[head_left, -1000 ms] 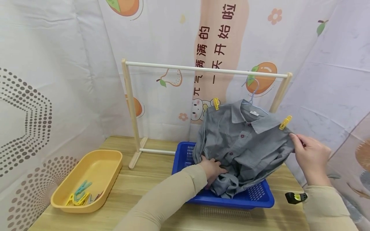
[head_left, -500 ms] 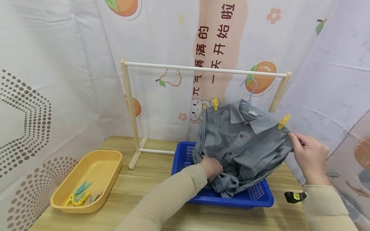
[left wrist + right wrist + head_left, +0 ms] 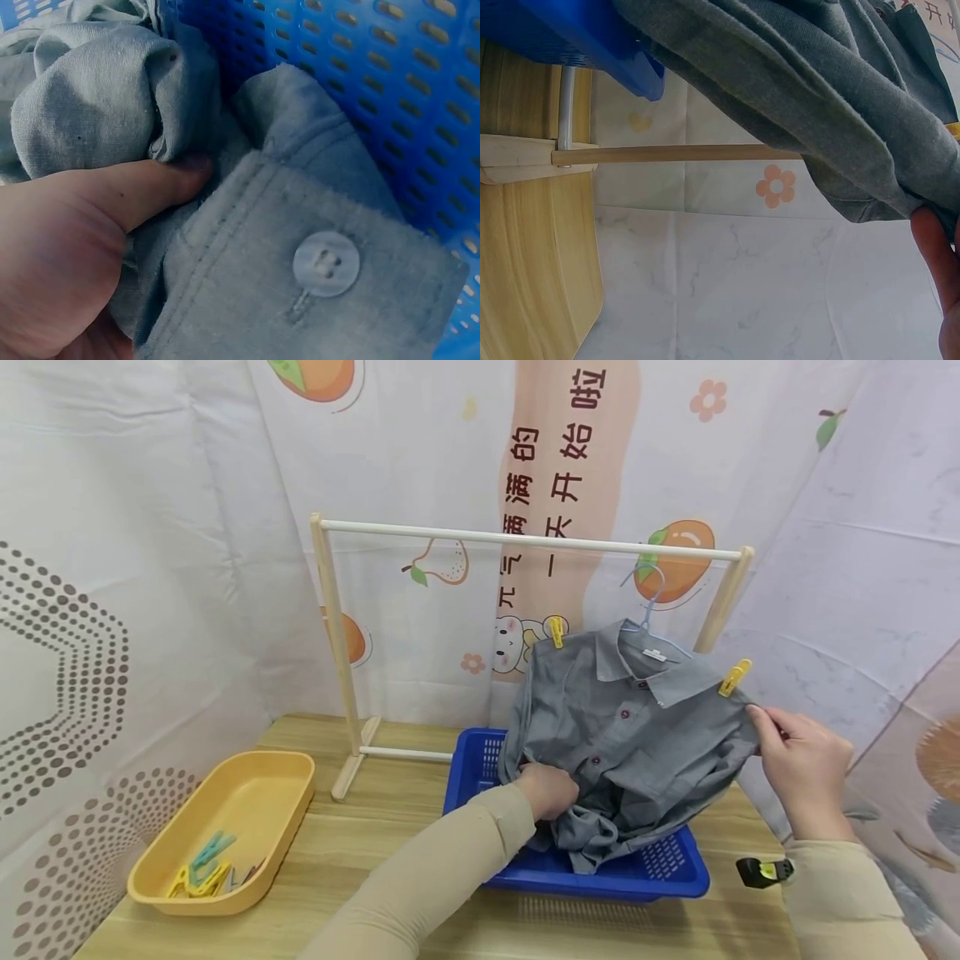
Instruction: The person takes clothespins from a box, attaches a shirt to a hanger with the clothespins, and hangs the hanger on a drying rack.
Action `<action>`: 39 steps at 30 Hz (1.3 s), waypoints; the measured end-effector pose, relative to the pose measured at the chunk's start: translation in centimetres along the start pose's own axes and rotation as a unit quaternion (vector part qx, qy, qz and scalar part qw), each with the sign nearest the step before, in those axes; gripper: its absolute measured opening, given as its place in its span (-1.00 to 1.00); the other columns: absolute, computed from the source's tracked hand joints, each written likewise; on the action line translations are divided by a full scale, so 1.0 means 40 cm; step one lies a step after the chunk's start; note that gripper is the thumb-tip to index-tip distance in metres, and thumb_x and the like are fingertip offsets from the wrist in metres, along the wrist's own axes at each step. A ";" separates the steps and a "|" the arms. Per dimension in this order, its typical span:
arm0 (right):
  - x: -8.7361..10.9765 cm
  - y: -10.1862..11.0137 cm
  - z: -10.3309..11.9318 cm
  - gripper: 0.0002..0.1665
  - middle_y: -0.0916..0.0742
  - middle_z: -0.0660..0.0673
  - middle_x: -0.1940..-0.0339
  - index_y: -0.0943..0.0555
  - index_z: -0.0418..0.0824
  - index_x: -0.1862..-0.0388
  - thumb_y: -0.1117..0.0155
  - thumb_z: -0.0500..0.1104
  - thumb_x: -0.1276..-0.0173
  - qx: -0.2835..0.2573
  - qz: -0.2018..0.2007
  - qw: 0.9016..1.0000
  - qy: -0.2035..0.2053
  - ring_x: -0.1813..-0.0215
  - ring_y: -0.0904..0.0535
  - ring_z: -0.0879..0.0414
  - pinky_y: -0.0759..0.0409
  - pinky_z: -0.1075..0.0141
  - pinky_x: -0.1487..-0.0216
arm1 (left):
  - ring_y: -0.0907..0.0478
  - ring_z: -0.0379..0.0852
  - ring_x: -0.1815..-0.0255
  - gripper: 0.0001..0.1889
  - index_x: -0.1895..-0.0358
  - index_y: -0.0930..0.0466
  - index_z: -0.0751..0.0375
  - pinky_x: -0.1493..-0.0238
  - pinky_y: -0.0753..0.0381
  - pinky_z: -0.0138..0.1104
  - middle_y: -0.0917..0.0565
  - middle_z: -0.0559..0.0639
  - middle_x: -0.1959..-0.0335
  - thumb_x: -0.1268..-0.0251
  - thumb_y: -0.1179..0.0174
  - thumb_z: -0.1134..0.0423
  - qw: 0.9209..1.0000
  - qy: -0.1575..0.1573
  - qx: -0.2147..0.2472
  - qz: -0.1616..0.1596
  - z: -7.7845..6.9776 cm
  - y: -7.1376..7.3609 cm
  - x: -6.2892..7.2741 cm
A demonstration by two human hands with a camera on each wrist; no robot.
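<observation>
A grey button-up shirt (image 3: 637, 735) on a light blue hanger (image 3: 651, 597) is held partly up over the blue basket (image 3: 592, 883), its lower part bunched inside. Yellow clothespins (image 3: 556, 632) sit at both shoulders. My right hand (image 3: 806, 764) pinches the shirt at the shoulder on the right; in the right wrist view, its thumb (image 3: 936, 251) lies against the fabric. Low in the folds, my left hand (image 3: 549, 791) grips the cloth, its fingers partly hidden. The left wrist view shows that thumb pressed into the fabric beside a buttoned cuff (image 3: 315, 255).
A wooden rack with a white rail (image 3: 525, 538) stands behind the basket; the hanger's hook is just below the rail in the head view. On the left, a yellow tray (image 3: 258, 793) holds several clothespins (image 3: 202, 872). The wooden table (image 3: 375, 843) ends at the right.
My left hand's fingers, spread over the fabric a second ago, have curled into it. My right hand keeps its pinch at the shoulder.
</observation>
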State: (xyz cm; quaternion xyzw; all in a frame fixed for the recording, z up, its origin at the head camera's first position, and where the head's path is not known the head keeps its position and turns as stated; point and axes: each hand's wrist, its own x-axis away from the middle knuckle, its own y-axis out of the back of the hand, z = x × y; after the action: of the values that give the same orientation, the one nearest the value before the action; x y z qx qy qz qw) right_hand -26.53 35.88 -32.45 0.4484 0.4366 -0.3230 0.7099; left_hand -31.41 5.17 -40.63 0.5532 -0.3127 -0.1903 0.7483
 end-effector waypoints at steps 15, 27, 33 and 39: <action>0.000 0.001 0.004 -0.78 -0.75 -0.35 0.49 -0.80 -0.38 0.32 -0.40 -0.20 -0.39 -0.002 0.005 1.000 -0.001 0.31 -0.13 0.90 -0.27 0.41 0.42 | -0.29 -0.16 -0.42 0.05 -0.50 -0.30 -0.38 -0.38 -0.33 0.05 -0.35 -0.22 -0.41 0.18 -0.64 -0.23 0.994 -0.041 -0.069 0.069 0.034 0.002 0.068; 0.003 -0.003 0.001 -0.78 -0.76 -0.34 0.46 -0.81 -0.35 0.31 -0.41 -0.18 -0.39 0.001 0.007 1.000 -0.008 0.31 -0.14 0.91 -0.27 0.44 0.41 | -0.33 -0.19 -0.41 -0.38 -0.47 -0.36 -0.39 -0.33 -0.43 -0.11 -0.39 -0.25 -0.41 -0.41 -0.31 0.14 0.995 -0.037 -0.089 0.015 0.031 -0.012 0.087; 0.004 -0.006 -0.001 -0.77 -0.77 -0.34 0.45 -0.81 -0.36 0.29 -0.41 -0.18 -0.40 0.004 0.014 1.000 -0.006 0.30 -0.17 0.85 -0.30 0.38 0.37 | -0.51 -0.20 -0.26 -0.56 -0.32 -0.57 -0.37 -0.14 -0.60 -0.17 -0.56 -0.30 -0.27 -0.49 -0.24 0.21 0.995 -0.043 -0.087 0.002 0.036 -0.022 0.042; 0.002 -0.003 0.000 -0.76 -0.76 -0.35 0.45 -0.80 -0.38 0.29 -0.40 -0.18 -0.41 0.004 0.015 1.000 -0.006 0.29 -0.12 0.91 -0.29 0.36 0.37 | -0.60 -0.23 0.23 -0.79 0.12 -0.76 -0.18 0.17 -0.67 -0.23 -0.72 -0.20 0.13 -0.46 -0.24 0.30 0.998 -0.038 -0.051 -0.014 0.036 -0.019 0.028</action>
State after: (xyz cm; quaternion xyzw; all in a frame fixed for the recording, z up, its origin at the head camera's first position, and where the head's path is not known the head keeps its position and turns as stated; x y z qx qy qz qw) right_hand -26.59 35.82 -32.58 0.4556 0.4240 -0.3168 0.7157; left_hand -31.54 3.22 -40.78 0.5105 -0.3233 -0.2374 0.7606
